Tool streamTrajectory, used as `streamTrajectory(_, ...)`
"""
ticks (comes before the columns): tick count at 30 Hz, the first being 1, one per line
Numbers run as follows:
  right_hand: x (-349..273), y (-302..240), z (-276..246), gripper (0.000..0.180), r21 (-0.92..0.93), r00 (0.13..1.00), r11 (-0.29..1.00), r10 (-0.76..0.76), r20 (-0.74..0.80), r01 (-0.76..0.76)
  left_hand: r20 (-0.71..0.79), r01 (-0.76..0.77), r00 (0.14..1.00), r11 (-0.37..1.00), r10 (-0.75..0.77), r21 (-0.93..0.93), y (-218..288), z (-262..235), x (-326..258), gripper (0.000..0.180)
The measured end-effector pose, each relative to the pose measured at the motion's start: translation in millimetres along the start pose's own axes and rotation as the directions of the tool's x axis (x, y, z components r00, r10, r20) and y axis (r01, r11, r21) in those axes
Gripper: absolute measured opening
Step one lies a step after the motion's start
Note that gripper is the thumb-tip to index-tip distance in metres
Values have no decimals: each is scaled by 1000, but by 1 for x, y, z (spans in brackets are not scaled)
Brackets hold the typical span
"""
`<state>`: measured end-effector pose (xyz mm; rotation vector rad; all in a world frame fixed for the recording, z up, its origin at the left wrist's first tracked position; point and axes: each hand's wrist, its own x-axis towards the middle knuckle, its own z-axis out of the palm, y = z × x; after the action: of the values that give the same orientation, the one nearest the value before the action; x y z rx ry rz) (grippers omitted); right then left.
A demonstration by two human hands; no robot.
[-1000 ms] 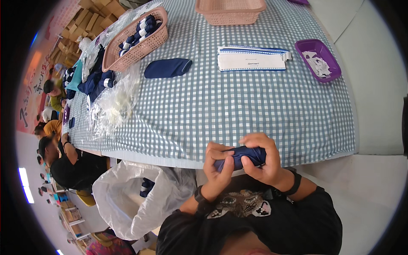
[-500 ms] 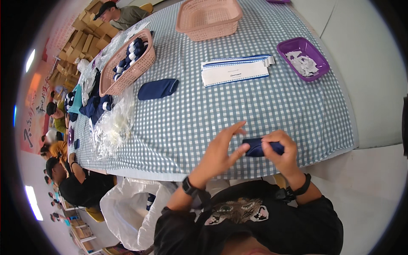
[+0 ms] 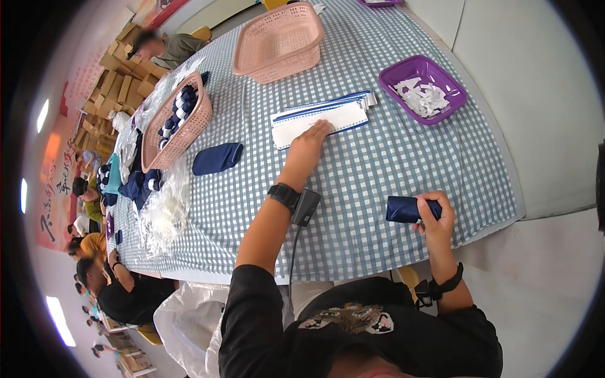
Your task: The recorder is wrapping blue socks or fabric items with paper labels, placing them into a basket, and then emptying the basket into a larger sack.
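Observation:
My right hand [image 3: 436, 219] is closed around one end of a navy cloth roll [image 3: 402, 209], held over the near right part of the table. Farther off, my left hand [image 3: 309, 148] lies with outstretched fingers on a stack of white paper strips with blue edges [image 3: 353, 117]. Its fingertips touch the top strip, and none is lifted. To the left of the strips a flat folded navy cloth [image 3: 217, 159] rests on the checked tablecloth [image 3: 340, 246].
A pink basket [image 3: 203, 112] at left holds navy rolls with white bands [image 3: 179, 114]. Another pink basket [image 3: 277, 70] stands at the back. A purple tray [image 3: 459, 106] holds white paper slips [image 3: 421, 97]. Clear plastic bags [image 3: 165, 217] lie left; a large white bag [image 3: 189, 324] hangs below the edge.
My left hand has left the navy roll and reached forward onto the paper strips. The right hand keeps the roll alone, slightly farther right. The whole view has shifted a little.

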<state>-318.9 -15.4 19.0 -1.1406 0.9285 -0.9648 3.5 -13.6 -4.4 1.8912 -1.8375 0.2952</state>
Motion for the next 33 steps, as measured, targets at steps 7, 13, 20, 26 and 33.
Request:
streamTrajectory(7, 1, 1, -1, 11, 37, 994, 999, 25, 102, -29, 13, 66, 998, 995, -65, -71, 1, -5, 8, 21)
streamTrajectory(13, 0, 2, -1, 11, 57, 995, 998, 18, 99, -24, -37, -15, 999, 1000, 15, 8, 0, -3, 9, 23)
streamTrajectory(20, -1, 0, 2, 11, 64, 995, 997, 25, 98, -32, -15, 43, 999, 998, -42, 37, 4, -1, 10, 26)
streamTrajectory(26, -1, 2, 1, 12, 74, 993, 996, 43, 107, -51, -56, -17, 998, 999, 19, 40, 7, 0, 9, 25)
streamTrajectory(33, -1, 0, 2, 12, 51, 994, 997, 56, 94, -61, -43, 1, 999, 1000, 0, 26, 1, 2, 7, 25)
